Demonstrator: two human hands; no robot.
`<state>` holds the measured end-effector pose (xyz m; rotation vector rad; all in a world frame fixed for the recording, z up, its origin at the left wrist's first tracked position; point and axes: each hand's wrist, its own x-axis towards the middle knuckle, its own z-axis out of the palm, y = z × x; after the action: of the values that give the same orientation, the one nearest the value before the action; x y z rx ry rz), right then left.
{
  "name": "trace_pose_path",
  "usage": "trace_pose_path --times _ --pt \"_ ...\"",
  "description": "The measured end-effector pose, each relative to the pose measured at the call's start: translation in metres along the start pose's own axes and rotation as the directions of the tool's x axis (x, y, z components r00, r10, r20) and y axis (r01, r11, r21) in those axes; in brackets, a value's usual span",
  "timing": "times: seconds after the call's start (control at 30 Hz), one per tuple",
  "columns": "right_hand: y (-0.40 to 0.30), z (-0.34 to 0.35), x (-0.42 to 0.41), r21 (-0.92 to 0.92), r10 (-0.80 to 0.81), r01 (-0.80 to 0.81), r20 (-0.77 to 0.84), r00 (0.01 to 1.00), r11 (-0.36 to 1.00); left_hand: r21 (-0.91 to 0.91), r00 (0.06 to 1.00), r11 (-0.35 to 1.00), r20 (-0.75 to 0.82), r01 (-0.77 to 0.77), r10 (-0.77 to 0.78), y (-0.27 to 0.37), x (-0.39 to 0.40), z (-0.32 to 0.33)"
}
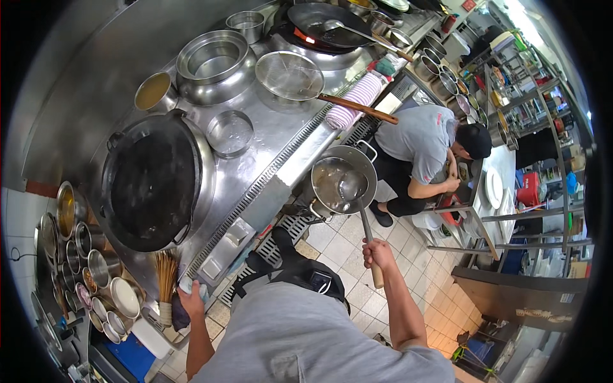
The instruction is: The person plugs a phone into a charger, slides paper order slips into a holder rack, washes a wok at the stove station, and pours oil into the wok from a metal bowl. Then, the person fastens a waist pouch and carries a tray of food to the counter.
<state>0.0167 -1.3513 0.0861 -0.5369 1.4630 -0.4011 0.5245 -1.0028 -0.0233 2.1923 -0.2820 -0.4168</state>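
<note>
My right hand (378,253) is closed around the wooden-ended handle of a metal ladle (353,185), whose bowl is in a deep metal pot (366,160) of cloudy liquid. At the range's front edge, my left hand (191,298) grips a pale cloth (203,290), next to a bamboo wok brush (165,275). A large black wok (153,191) with dark contents sits on the range at the left. A wire-mesh strainer (289,75) with a wooden handle lies across the range. Farther back, another wok (330,24) holds a second ladle above a glowing burner.
A co-worker (416,143) in a grey shirt bends over the counter just beyond the pot. Seasoning pots (98,268) crowd the lower left. A rolled striped towel (354,100) lies on the range edge. Metal shelving and stacked plates (494,186) stand at the right, above a tiled floor.
</note>
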Motion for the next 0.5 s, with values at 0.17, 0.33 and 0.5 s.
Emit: trace_pose_path --times 0.17,0.33,0.5 --pt "0.024 -0.008 0.003 -0.941 -0.664 0.263 0.058 0.746 0.213 0.02 0.997 0.997 0.001 0.071 -0.071 -0.01 -0.011 -0.003" --pt "-0.004 0.02 -0.081 -0.972 -0.718 0.216 0.083 0.691 0.096 0.135 0.996 0.99 -0.089 0.043 -0.031 0.006 -0.028 0.005" --pt "-0.052 0.111 -0.116 -0.771 -0.692 0.633 0.422 0.585 0.065 0.162 0.978 0.976 -0.174 0.147 -0.118 0.03 -0.049 0.011"
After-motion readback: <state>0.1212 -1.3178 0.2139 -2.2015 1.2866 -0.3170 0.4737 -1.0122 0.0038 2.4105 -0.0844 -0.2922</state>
